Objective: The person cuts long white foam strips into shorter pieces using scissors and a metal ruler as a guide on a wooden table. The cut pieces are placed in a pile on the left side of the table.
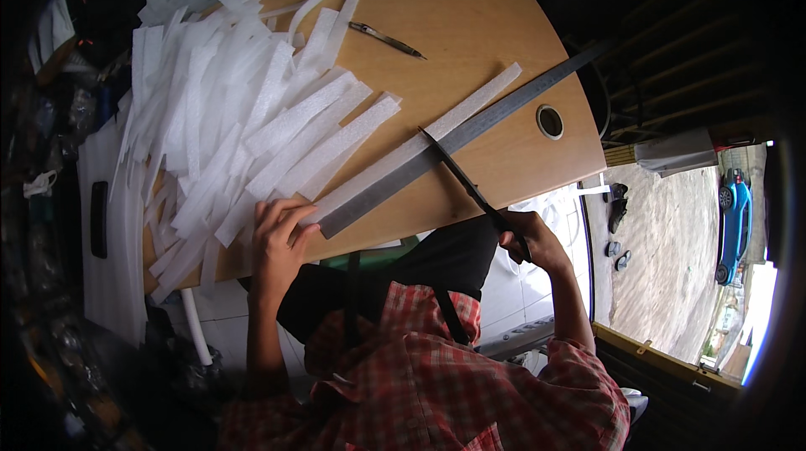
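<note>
A long white foam strip point(369, 175) lies alongside a dark metal ruler point(525, 101), both slanting across the wooden table. My left hand point(279, 237) pinches the near-left end of the strip, its thumb close to the ruler's end. In my right hand point(537, 241), at the table's front edge, is a pair of black scissors point(470, 185). Its blades reach over the ruler, with their tips at the strip around its middle. Whether the blades have cut into the foam cannot be made out. The fingers of my right hand wrap round the scissor handles.
A big heap of cut white foam strips point(227, 107) covers the left of the table point(437, 6). A pen-like tool point(388, 39) lies at the back. A round cable hole point(550, 122) is at the right. A dark phone-shaped object point(99, 218) rests on white foam sheets point(117, 300).
</note>
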### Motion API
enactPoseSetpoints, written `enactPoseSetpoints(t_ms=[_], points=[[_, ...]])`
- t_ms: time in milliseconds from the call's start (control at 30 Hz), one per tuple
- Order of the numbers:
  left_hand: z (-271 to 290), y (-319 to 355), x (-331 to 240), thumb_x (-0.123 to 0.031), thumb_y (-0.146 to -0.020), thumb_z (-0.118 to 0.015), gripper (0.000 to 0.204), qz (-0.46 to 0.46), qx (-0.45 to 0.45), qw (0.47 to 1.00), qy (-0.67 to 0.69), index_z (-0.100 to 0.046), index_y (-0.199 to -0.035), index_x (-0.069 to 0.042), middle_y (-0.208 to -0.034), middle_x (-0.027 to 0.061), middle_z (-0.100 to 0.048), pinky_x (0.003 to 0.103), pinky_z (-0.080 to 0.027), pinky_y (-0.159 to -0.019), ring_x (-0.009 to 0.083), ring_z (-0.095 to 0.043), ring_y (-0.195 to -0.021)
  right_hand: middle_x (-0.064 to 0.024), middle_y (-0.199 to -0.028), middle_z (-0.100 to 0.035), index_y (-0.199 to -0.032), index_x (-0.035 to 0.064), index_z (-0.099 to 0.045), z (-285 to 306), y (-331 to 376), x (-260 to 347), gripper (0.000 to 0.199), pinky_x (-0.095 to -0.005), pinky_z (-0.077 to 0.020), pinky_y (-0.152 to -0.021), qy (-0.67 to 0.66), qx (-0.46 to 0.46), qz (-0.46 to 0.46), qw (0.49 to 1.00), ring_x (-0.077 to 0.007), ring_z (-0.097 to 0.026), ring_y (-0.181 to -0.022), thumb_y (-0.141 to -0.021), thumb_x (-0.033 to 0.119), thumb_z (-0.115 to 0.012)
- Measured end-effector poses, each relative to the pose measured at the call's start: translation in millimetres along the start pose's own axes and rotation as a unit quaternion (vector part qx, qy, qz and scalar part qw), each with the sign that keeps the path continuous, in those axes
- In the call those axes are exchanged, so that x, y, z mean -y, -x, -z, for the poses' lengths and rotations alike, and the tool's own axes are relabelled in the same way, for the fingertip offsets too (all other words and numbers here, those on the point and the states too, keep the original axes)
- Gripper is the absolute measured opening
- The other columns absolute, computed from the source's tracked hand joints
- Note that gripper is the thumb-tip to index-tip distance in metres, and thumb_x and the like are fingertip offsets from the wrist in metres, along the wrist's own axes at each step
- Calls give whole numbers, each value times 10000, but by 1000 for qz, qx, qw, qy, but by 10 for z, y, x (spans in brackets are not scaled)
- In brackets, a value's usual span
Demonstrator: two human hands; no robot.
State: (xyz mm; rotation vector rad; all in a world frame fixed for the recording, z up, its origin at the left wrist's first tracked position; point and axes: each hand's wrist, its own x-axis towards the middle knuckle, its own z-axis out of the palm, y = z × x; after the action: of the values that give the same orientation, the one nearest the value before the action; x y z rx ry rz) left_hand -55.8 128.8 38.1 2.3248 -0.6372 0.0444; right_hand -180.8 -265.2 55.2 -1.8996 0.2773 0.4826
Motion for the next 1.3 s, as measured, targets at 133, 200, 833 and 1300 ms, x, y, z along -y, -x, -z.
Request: enactPoseSetpoints(t_ms=[133,200,833,1300], points=[[91,14,19,-31,-770,-785,291,-6,-10,999,-30,-701,-1048,-43,-1035,73,-637,410,-470,-795,301,-543,-917,30,-560,-476,-789,9,-585,-28,22,17,703,-239,-352,-423,-10,-2,-9,1000,-66,-459,-449,-786,699,-716],[171,-16,-6,-25,-777,-780,284,-1,-10,999,-40,-702,-1048,-46,-1039,73,-634,409,-474,-792,303,-544,-916,28,-559,-483,-797,-2,-593,-41,30,-36,736,-236,-346,-418,-12,-8,-3,1000,-67,-458,-440,-762,722,-724],[-1312,-1650,-723,-178,-948,-627,215,-277,33,960,-25,-709,-1128,-94,-1169,63,-648,454,-407,-1003,265,-538,-1172,-20,-636,-537,-834,2,-585,-53,525,-134,1005,-254,-395,-504,-118,-4,-11,993,-101,-545,-548,-680,986,-455],[-21,-1421,45,-185,-901,-708,297,-243,63,946,-205,-735,-1174,-71,-1474,53,-546,665,-122,-1179,280,-307,-1495,-20,-577,-502,-865,-5,-582,-31,-49,-10,967,-262,-357,-468,-106,-50,81,990,-109,-524,-508,-750,944,-437]])
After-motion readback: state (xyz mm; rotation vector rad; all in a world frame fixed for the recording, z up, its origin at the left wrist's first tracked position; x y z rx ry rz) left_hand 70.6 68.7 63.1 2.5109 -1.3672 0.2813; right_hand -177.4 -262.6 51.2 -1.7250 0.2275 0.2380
